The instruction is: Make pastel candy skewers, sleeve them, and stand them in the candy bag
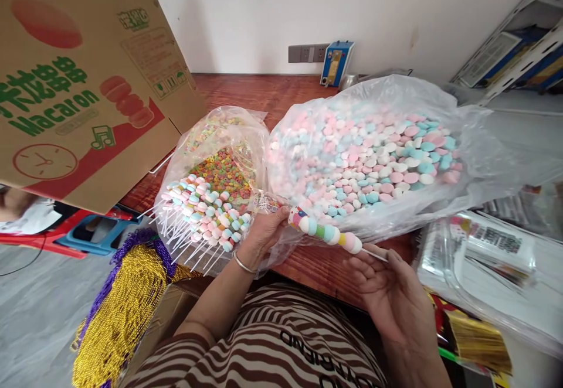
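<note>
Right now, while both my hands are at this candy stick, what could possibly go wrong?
The right hand pinches the lower end of the candy stick, while the left hand is at the top; uneven pressure might squash or shift the candies.

Many other candy sticks lie by the near edge of the table, close to the left forearm; a bump could perhaps knock some down.

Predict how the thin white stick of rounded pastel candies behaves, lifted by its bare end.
The candy stick probably feels tip-heavy, its pieces bunched beyond the bare end. That slim end may flex; rounded pieces could let it roll.
</note>
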Tool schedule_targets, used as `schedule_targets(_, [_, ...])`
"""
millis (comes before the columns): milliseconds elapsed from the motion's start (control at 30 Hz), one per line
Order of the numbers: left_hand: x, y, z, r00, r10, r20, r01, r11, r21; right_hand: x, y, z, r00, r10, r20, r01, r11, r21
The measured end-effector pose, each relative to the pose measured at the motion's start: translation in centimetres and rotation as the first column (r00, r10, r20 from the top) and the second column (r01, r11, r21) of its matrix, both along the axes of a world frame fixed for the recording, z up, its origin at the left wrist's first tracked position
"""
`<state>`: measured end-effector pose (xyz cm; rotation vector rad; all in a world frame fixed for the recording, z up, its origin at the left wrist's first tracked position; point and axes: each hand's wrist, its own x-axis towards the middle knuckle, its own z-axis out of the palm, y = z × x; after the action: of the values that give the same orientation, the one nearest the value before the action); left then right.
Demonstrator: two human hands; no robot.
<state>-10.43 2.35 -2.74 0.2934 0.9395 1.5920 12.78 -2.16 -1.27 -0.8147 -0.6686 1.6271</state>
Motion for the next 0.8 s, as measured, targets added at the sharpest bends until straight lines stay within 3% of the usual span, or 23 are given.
schedule_targets(133, [0.2,0.5,-0.2,1.0,-0.009,-0.013,0.009,1.0,-0.012,0.1,-0.9,-0.4,0.998,-0.019,-0.063,0.005,0.977,-0.215])
schedule_targets(333, [-0.1,1.1,0.4,0.987,-0.064,-0.15,0.07,0.997,0.036,0.3,-1.8,-0.5,0.995,0.1,-0.029,-0.104,0.952,-0.288])
schedule_targets(467, [-0.5,1.5,0.9,0.953,-0.061,-0.298,0.082,0.995,0.058,0.3,-2.5,-0.4,0.971,0.239,-0.008,-0.234,0.941,-0.246])
schedule_targets(633, [-0.7,1.8,1.3,0.915,-0.09,-0.394,0.133,0.988,0.084,0.1,-3.1,-0.9,0.946,0.32,0.046,-0.305,0.932,-0.198])
schedule_targets(700, [-0.8,1.9,1.5,0.893,-0.102,-0.438,0.154,0.984,0.085,0.4,-3.2,-1.2,0.945,0.296,0.137,-0.274,0.949,-0.157])
schedule_targets(800, [-1.0,2.1,1.6,0.844,-0.117,-0.523,0.178,0.982,0.068,1.0,-3.3,-1.3,0.904,0.158,0.396,-0.16,0.987,-0.027])
